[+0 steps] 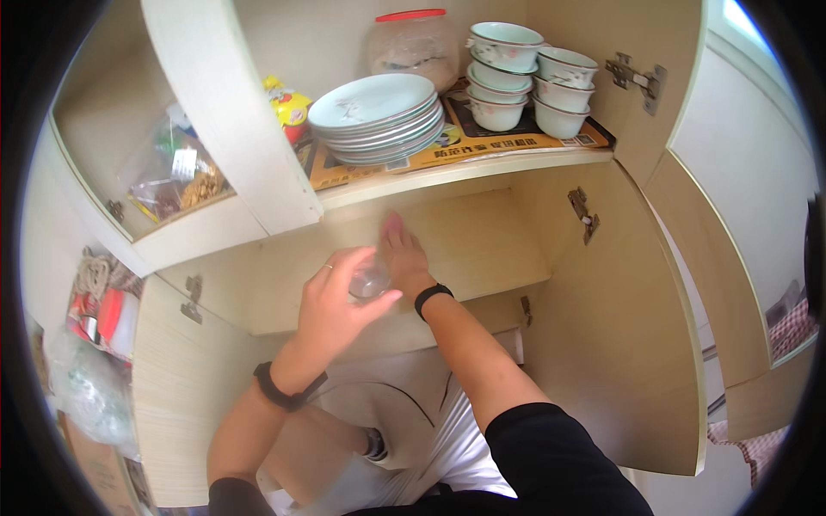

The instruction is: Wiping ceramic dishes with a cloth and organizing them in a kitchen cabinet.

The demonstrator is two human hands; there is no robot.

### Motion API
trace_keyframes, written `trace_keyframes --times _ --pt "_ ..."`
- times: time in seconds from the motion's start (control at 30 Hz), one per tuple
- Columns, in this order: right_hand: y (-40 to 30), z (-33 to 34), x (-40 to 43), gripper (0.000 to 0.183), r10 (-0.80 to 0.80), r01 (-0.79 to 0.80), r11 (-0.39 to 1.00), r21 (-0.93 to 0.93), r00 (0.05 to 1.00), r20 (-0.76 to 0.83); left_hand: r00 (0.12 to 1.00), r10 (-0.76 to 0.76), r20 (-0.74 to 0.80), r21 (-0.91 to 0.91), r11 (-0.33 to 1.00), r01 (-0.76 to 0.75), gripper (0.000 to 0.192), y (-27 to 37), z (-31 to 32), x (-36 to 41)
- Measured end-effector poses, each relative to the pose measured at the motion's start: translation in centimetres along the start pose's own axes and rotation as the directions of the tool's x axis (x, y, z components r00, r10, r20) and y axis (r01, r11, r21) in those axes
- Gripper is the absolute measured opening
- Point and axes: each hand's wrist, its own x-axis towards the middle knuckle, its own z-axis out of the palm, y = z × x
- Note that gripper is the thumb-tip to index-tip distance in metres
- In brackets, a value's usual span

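My left hand (335,297) holds a small clear glass (370,278) between thumb and fingers, in front of the lower cabinet shelf (477,238). Just right of the glass, my right hand (404,253) reaches into that compartment with a pink cloth or sponge (392,224) at its fingertips; its exact kind cannot be told. On the shelf above stand a stack of white plates (374,103) and two stacks of floral bowls (506,48), (564,93).
Open cabinet doors (619,322) flank me, with metal hinges (584,216). A red-lidded jar (413,48) stands behind the plates. Bagged food (181,174) shows through the glazed door at left. Plastic bags (97,380) and rope (97,271) lie at far left.
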Motion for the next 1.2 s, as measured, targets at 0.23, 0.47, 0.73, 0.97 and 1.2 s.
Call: trace_keyframes --times 0.23,0.47,0.73,0.97,1.2 --pt "1.2 -0.7 -0.2 0.047 0.171 -0.214 0.839 0.5 0.977 0.13 0.994 0.052 -0.101 -0.273 0.959 -0.078 0.058 9.2 -1.1 11.5" --pt "0.4 -3.8 -0.5 0.051 0.082 -0.115 0.98 0.16 0.976 0.201 0.995 0.033 -0.089 -0.149 0.988 -0.046 0.056 8.9 1.1 20.1" --pt "1.4 -1.8 -0.6 0.049 0.065 -0.083 0.985 0.152 0.99 0.121 0.983 0.156 -0.1 0.039 0.988 -0.152 0.053 7.8 3.6 21.5" --pt "1.4 -1.9 -0.4 0.049 0.071 -0.095 0.984 0.15 0.985 0.155 0.987 0.129 0.094 0.447 0.881 -0.158 0.051 8.2 2.7 21.7" --pt "1.3 -2.6 -0.5 0.05 0.071 -0.095 0.99 0.105 0.976 0.207 0.921 0.387 0.053 0.554 0.756 -0.35 0.045 8.0 1.8 20.9"
